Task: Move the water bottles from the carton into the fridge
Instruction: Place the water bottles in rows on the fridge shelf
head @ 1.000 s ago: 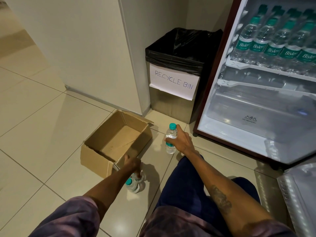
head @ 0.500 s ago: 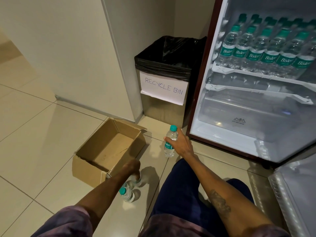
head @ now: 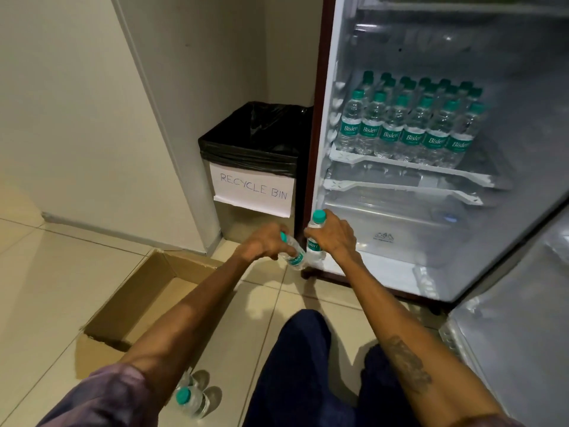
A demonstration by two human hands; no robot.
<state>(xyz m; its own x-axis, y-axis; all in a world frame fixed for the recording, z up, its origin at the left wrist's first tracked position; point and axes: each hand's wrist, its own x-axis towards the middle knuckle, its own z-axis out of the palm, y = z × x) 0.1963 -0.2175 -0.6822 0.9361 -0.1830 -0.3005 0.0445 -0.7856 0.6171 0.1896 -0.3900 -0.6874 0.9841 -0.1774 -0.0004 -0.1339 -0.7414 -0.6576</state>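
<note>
My right hand (head: 334, 237) grips an upright water bottle (head: 314, 245) with a green cap, held at the lower left corner of the open fridge (head: 385, 260). My left hand (head: 264, 243) holds a second bottle (head: 296, 257), tilted, right beside the first. The brown carton (head: 144, 291) lies open on the floor at the left, partly hidden by my left arm, with no bottles showing inside. Other bottles (head: 192, 399) stand on the floor near my left elbow. Several bottles (head: 412, 131) fill one fridge shelf in rows.
A bin (head: 246, 155) with a black liner and a "RECYCLE BIN" sign stands between the wall and the fridge. The fridge door (head: 517, 328) hangs open at the right. My knees (head: 295, 365) are on the tiled floor below the hands.
My left hand picked a bottle up from the floor beside the carton and rose toward the fridge. The right hand lifted its bottle up to the fridge's lower edge. The view tilted upward.
</note>
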